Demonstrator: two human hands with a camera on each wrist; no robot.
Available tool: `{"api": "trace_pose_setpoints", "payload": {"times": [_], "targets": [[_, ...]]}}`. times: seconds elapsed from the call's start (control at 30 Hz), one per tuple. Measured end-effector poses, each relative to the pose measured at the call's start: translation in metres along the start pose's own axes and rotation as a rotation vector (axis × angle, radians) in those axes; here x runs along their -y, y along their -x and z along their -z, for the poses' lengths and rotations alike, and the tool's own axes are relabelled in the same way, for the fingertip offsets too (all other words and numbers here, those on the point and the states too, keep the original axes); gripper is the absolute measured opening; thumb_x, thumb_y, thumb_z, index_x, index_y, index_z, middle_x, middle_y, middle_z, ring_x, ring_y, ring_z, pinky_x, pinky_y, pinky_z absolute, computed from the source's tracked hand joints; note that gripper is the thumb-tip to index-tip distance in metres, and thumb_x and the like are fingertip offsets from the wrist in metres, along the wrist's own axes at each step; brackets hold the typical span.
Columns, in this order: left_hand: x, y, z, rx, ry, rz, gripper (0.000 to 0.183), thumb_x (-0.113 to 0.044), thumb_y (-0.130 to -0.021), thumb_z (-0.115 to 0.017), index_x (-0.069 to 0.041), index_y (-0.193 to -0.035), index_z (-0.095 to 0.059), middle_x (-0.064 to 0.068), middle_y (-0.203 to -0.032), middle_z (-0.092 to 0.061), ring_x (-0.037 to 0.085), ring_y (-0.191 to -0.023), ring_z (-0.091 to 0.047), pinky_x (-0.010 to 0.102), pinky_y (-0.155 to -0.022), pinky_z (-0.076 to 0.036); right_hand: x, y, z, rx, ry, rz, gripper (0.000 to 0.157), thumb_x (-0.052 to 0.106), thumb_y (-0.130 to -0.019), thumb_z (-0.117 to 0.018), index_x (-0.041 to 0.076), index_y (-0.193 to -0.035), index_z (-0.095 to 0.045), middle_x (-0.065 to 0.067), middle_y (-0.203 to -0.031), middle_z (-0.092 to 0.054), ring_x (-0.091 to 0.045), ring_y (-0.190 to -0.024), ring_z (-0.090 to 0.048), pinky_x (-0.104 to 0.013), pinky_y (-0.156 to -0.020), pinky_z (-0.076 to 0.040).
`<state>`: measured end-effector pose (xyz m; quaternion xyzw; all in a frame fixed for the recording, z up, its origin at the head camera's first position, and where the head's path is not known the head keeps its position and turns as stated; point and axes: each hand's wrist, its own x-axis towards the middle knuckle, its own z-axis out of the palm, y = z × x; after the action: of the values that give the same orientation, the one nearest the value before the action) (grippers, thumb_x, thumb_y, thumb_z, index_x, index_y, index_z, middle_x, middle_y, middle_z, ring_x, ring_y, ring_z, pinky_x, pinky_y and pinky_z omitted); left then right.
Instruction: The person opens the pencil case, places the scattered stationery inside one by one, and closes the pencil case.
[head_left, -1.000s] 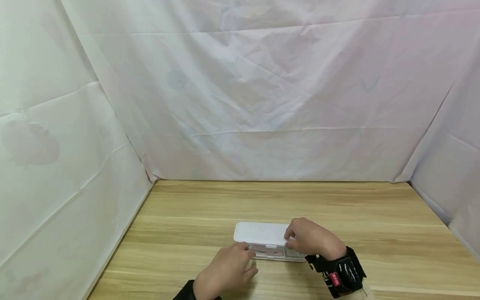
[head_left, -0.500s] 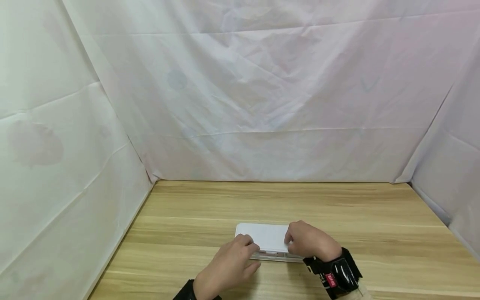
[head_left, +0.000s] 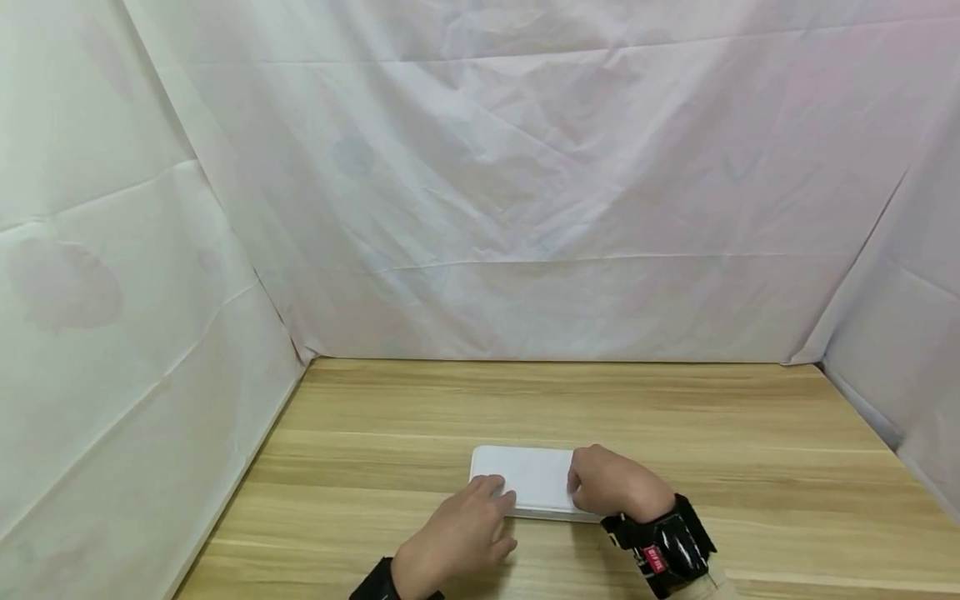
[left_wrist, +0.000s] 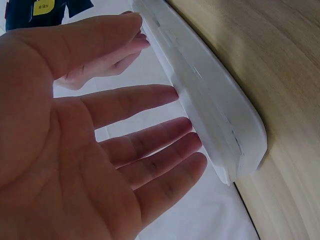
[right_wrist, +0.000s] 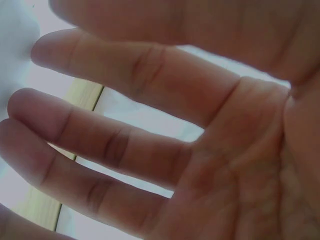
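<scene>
A long white flat case (head_left: 532,483) with rounded corners lies on the table, its lid down over the base. My left hand (head_left: 462,533) is at its left front part, fingertips touching the lid. In the left wrist view the fingers of this left hand (left_wrist: 100,135) reach out fairly straight to the edge of the white case (left_wrist: 210,100). On the right end of the lid rests my right hand (head_left: 618,483), which covers that end. The right wrist view shows the right hand (right_wrist: 165,130) with extended, slightly bent fingers, their tips near a blurred white surface. The case's contents are hidden.
The wooden table (head_left: 375,417) extends behind and to both sides of the case. White cloth (head_left: 480,208) hangs along the back and both sides. A black strap (head_left: 667,546) is around the right wrist.
The case's lid has come down over the base, covering the inside that showed earlier. My left fingers have moved onto the lid, and my right hand has lowered with it.
</scene>
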<state>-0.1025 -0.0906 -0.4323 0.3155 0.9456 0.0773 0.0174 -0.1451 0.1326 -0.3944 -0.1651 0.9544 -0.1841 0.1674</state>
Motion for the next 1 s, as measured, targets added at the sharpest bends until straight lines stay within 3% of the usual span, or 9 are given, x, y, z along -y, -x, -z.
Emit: {"api": "trace_pose_setpoints", "payload": {"times": [0.2, 0.33, 0.43, 0.73, 1.0], "targets": [[-0.0033, 0.0017, 0.0014, 0.022, -0.007, 0.000, 0.051, -0.037, -0.083, -0.077, -0.010, -0.124, -0.064, 0.009, -0.129, -0.059, 0.021, -0.120, -0.055, 0.031, -0.091, -0.052, 0.0010, 0.0004, -0.0018, 0.005, 0.008, -0.001, 0.018, -0.009, -0.073, -0.064, 0.002, -0.079, -0.076, -0.006, -0.080, -0.070, -0.016, -0.068, -0.054, -0.033, -0.063, -0.050], [-0.0048, 0.0028, 0.0012, 0.034, -0.027, -0.010, 0.055, -0.039, -0.081, -0.079, -0.009, -0.124, -0.063, 0.007, -0.128, -0.058, 0.020, -0.117, -0.054, 0.029, -0.089, -0.051, 0.0007, 0.0017, -0.0030, 0.000, -0.001, 0.056, 0.027, -0.010, -0.071, -0.057, 0.009, -0.052, -0.058, 0.007, -0.052, -0.042, -0.010, -0.049, -0.033, -0.024, -0.046, -0.028], [-0.0058, 0.0037, 0.0008, 0.059, -0.030, -0.006, 0.059, -0.040, -0.081, -0.079, -0.008, -0.127, -0.062, 0.007, -0.130, -0.056, 0.019, -0.118, -0.053, 0.028, -0.088, -0.051, -0.0002, 0.0026, -0.0037, -0.006, -0.001, 0.105, 0.039, -0.010, -0.069, -0.054, 0.018, -0.045, -0.040, 0.011, -0.047, -0.022, -0.006, -0.045, -0.018, -0.022, -0.046, -0.016], [-0.0051, 0.0033, -0.0012, 0.028, -0.045, -0.025, 0.047, -0.038, -0.081, -0.078, -0.011, -0.116, -0.063, 0.002, -0.118, -0.058, 0.015, -0.106, -0.054, 0.024, -0.080, -0.051, 0.0001, 0.0035, -0.0041, 0.003, -0.009, 0.055, 0.032, -0.006, -0.073, -0.059, 0.014, -0.048, -0.054, 0.010, -0.046, -0.032, -0.008, -0.046, -0.028, -0.023, -0.046, -0.021], [-0.0033, 0.0005, 0.0005, 0.064, -0.010, -0.001, 0.049, -0.038, -0.084, -0.076, -0.010, -0.123, -0.065, 0.003, -0.122, -0.059, 0.016, -0.110, -0.055, 0.027, -0.088, -0.050, -0.0018, 0.0011, -0.0039, 0.017, -0.021, 0.060, 0.025, 0.000, -0.078, -0.065, 0.010, -0.055, -0.062, 0.009, -0.050, -0.039, -0.009, -0.048, -0.033, -0.023, -0.047, -0.027]]}}
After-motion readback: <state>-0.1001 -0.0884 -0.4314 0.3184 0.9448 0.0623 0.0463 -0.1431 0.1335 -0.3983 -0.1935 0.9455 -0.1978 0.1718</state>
